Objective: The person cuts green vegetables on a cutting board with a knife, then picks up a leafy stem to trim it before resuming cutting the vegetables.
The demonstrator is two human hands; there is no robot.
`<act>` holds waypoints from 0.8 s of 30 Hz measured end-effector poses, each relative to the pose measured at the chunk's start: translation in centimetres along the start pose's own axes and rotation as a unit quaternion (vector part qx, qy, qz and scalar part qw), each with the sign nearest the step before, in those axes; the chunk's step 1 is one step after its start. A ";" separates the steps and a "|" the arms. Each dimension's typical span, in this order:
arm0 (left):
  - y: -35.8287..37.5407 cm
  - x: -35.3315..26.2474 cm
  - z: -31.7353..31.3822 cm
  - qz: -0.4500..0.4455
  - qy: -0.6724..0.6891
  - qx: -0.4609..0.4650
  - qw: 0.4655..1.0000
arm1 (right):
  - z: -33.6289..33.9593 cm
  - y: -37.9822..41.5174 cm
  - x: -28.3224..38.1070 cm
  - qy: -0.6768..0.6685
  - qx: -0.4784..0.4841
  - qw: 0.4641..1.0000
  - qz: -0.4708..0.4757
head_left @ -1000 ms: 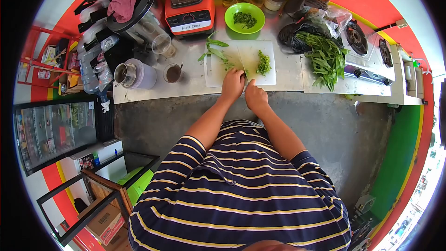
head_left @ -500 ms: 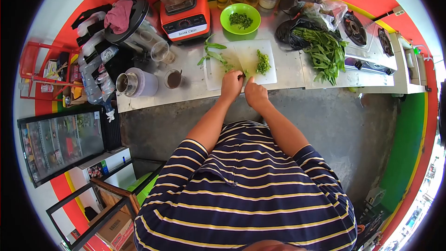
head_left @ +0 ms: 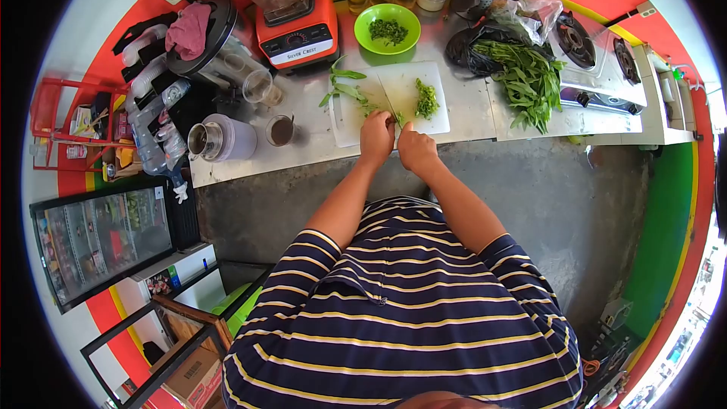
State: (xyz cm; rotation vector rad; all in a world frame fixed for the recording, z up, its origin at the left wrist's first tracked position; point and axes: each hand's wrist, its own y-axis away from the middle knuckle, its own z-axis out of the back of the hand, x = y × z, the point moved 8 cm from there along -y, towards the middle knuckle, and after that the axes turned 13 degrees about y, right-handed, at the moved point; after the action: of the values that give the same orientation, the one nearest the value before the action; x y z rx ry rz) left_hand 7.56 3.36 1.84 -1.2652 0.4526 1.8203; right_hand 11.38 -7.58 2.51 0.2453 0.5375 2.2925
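A white cutting board (head_left: 413, 72) lies near the counter's front edge. Across it stretches a thin knife blade, pointing away from me; my left hand (head_left: 377, 135) is closed around the dark handle of this knife (head_left: 389, 100). Close beside it, my right hand (head_left: 417, 145) pinches a small piece of green vegetable (head_left: 400, 118) against the blade side. Chopped greens (head_left: 426, 98) form a pile on the board's right part. Loose leafy stems (head_left: 345, 89) rest over its left edge. The fingers hide most of the handle and the held piece.
Behind the board stand a green bowl (head_left: 407, 33) with chopped greens and a red blender (head_left: 297, 39). Leafy greens (head_left: 528, 87) spill from a black bag at right, beside a gas stove (head_left: 598, 68). A glass of dark drink (head_left: 281, 131) and a lilac container (head_left: 236, 138) are at left.
The camera view has shifted slightly. Both hands stay close together at the board's front edge, with the knife still in my left hand and its blade tilted slightly differently.
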 end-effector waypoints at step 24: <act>1.1 1.3 0.6 -0.012 0.042 0.049 0.998 | -0.5 0.4 0.2 0.015 0.003 1.000 -0.002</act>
State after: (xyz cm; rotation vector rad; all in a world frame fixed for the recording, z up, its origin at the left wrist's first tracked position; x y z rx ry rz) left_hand 6.18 3.68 0.78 -1.2778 0.5635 1.7101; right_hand 10.80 -7.84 2.30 0.2128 0.5608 2.2942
